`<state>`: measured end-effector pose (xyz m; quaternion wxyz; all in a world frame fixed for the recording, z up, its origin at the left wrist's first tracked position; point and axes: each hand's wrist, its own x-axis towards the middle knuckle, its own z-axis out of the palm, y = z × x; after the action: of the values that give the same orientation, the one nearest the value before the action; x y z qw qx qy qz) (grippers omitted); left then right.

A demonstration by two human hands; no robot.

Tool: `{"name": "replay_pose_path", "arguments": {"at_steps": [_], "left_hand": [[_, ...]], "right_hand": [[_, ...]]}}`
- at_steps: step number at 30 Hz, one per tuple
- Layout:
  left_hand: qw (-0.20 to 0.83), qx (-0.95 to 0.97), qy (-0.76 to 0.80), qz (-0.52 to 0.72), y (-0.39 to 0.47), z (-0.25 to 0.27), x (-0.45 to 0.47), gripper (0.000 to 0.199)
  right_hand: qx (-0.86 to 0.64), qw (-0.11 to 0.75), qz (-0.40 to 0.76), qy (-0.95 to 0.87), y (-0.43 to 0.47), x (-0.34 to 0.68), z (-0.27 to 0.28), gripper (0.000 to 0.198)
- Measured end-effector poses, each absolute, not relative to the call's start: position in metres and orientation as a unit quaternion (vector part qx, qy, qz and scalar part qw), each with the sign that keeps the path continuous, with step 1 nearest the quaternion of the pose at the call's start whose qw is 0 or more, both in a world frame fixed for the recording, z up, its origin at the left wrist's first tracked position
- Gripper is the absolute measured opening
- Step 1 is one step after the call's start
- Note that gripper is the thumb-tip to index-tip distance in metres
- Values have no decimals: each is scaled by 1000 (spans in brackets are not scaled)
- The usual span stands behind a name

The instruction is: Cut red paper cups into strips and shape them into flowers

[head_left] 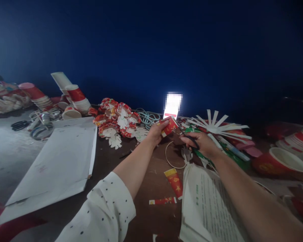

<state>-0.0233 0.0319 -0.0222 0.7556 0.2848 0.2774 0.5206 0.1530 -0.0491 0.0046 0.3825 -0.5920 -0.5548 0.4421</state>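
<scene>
My left hand (pixel 155 133) is closed on a piece of red paper cup (pixel 169 127) with gold print, held up over the brown table. In my right hand (pixel 202 143) is a pair of scissors (pixel 193 140) with dark handles, my fingers wrapped round the grips. Its blades point at the right edge of the red piece; whether they are cutting into it I cannot tell. Below my hands lie a red and gold cut piece (pixel 175 183) and a narrow red strip (pixel 164 201). A thin pale ring (pixel 169 158) rests on the table beneath the scissors.
A bright phone screen (pixel 172 107) stands behind my hands. Red and white paper crafts (pixel 121 121) are heaped to the left, near a white board (pixel 58 161). Rightward are a fan of white strips (pixel 217 127), a paper cup (pixel 280 161) and a printed book (pixel 207 201).
</scene>
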Motion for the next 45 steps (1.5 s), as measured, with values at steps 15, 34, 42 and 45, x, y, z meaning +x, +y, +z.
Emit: {"name": "replay_pose_path", "arguments": {"at_steps": [15,34,42,45], "left_hand": [[743,314,281,520,31,-23,-23,26],[742,317,280,520,30,-22,-22,31],[743,315,280,520,28,-20,-23,30],[742,306,278,528,27,-19,-23,30]], "right_hand": [[-593,380,426,-568,-52,149,14,37],[-592,379,419,-575,-52,148,11,38],[-589,384,426,-569,-52,149,14,36],[-589,384,427,-568,-52,149,15,35]]}}
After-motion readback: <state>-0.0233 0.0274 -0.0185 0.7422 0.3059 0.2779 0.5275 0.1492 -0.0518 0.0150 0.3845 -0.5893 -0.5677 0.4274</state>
